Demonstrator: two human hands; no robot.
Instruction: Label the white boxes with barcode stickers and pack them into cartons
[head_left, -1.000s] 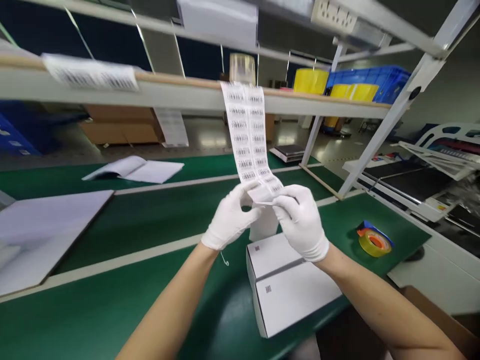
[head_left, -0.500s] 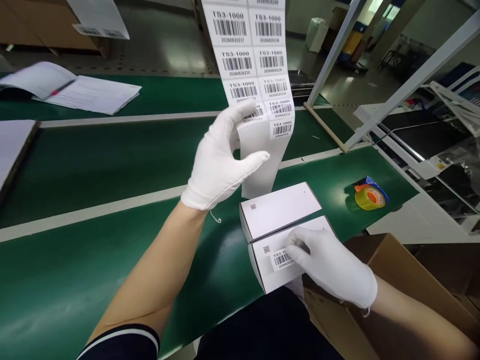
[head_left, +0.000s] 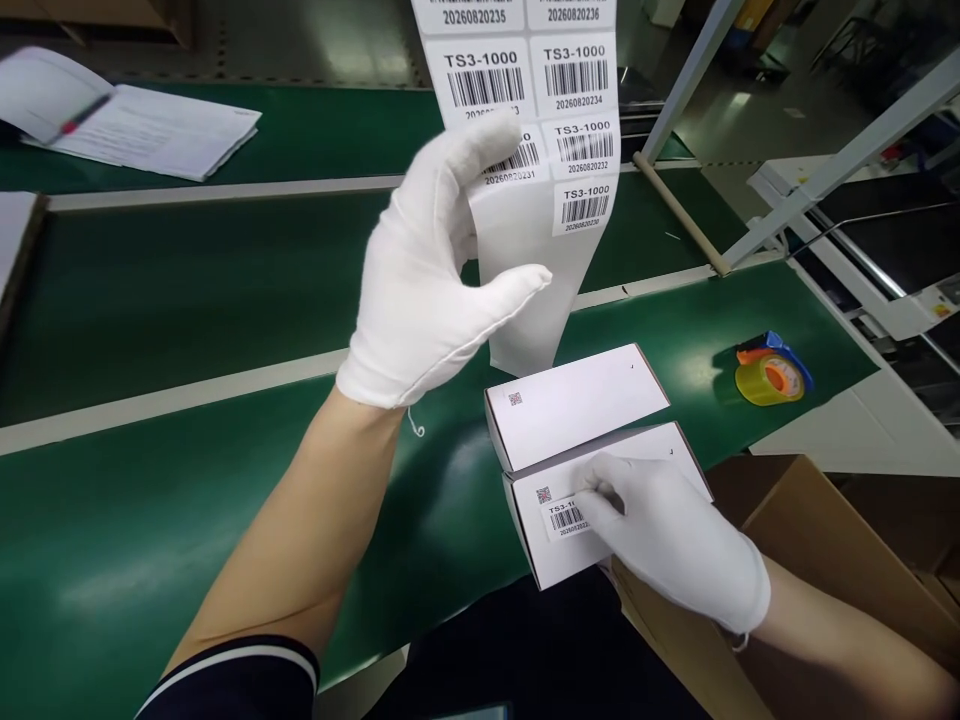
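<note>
At the far left of the green desk (head_left: 225,530) lies an open booklet (head_left: 142,125). The left hand (head_left: 424,290) reaches over mid-desk, thumb spread well off the forefinger, which overlies the left edge of the label strip (head_left: 536,210); I cannot tell whether its curled fingers nip the strip. The strip looks light, limp and smooth, best taken by its edge. By the desk's near edge sit the farther box (head_left: 577,405) and the nearer box (head_left: 559,560), probably stiff card that could dent, best held by opposite sides. On the nearer box's top is a single label (head_left: 566,520), its right end under the right hand's (head_left: 664,535) grip, thumb and forefinger pinching it. It is likely thin, tacky and easily creased, so a corner hold suits. Toward the desk's right edge stands a tape dispenser (head_left: 772,370).
</note>
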